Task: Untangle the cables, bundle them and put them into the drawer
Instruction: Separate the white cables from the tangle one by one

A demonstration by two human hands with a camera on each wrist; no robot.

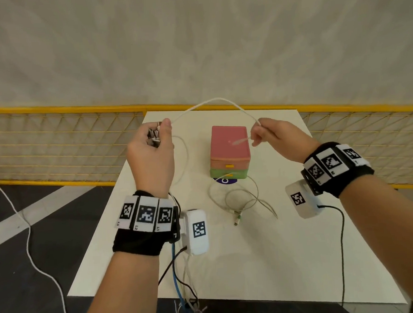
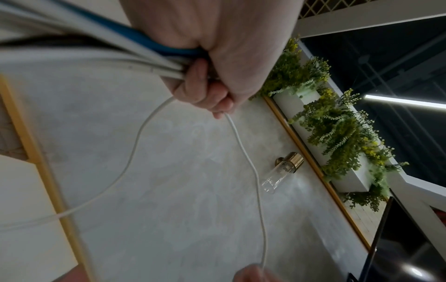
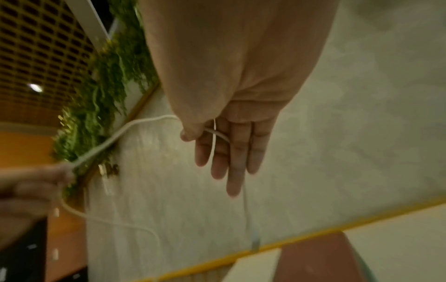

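Your left hand (image 2: 217, 57) fills the top of the frame, fingers curled tight round a bundle of cables (image 2: 135, 51) that runs off to the upper left: white ones, a blue one and a dark one. From under your little finger a thin white cable (image 2: 251, 164) drops in a long curve to the fingertips of your right hand (image 2: 255, 273) at the bottom edge. A second white strand (image 2: 125, 167) loops away to the left. Behind, green plants (image 2: 337, 129) hang beside a pale wall with a brass-capped glass lamp (image 2: 282, 171).
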